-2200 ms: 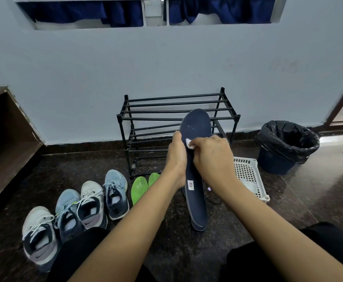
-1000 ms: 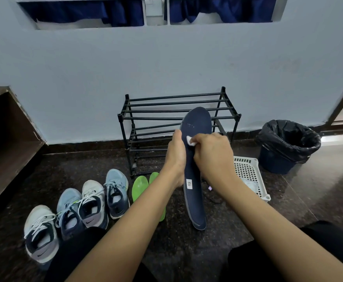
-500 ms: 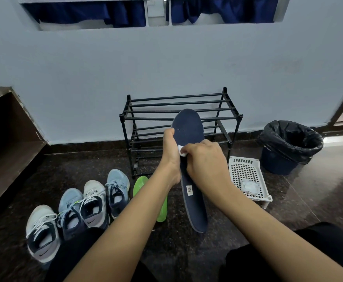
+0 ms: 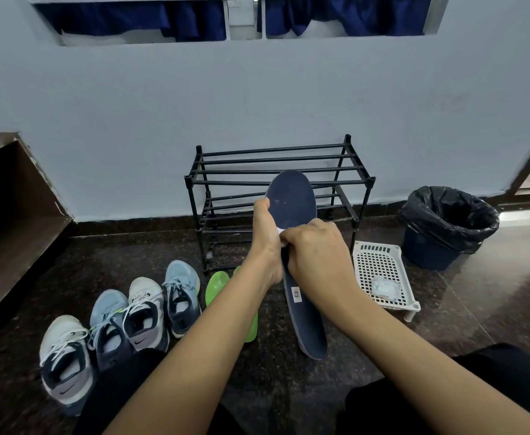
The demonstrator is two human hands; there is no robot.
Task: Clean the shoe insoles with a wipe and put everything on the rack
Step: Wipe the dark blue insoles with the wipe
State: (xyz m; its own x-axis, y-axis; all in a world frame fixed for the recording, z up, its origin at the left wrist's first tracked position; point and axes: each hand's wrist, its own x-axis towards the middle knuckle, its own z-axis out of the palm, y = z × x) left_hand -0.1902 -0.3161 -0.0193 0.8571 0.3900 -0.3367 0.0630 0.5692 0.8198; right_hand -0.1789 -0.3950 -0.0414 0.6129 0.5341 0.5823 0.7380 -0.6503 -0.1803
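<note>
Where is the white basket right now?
In the head view, the white basket sits on the floor at right, between the black shoe rack and the lined bin, just past the right hand.

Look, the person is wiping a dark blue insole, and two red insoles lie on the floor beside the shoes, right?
Almost. The head view shows green insoles, not red ones, on the floor beside the shoes. The right hand does rub a wipe on the dark blue insole.
</note>
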